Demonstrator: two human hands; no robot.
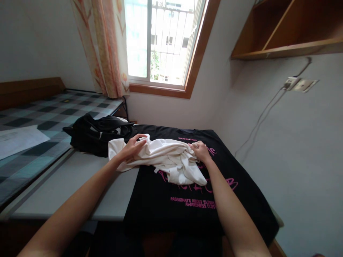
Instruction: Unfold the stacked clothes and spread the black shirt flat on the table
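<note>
A crumpled white garment [171,157] lies over a black cloth [160,207] with pink lettering, spread on a pale table [107,207]. My left hand [133,146] rests at the garment's left part, its fingers apart and thumb stretched out; nothing is gripped between them. At the garment's right end, the fingers of my right hand [200,150] are closed on the white fabric. A small white tag shows at the garment's lower edge.
Dark bundled clothing [99,134] lies at the table's back left. Beyond it, a bed [53,114] with a checked cover holds paper sheets [21,139]. A cable [258,121] hangs from a wall socket [300,85] at right, below a wooden shelf [284,49].
</note>
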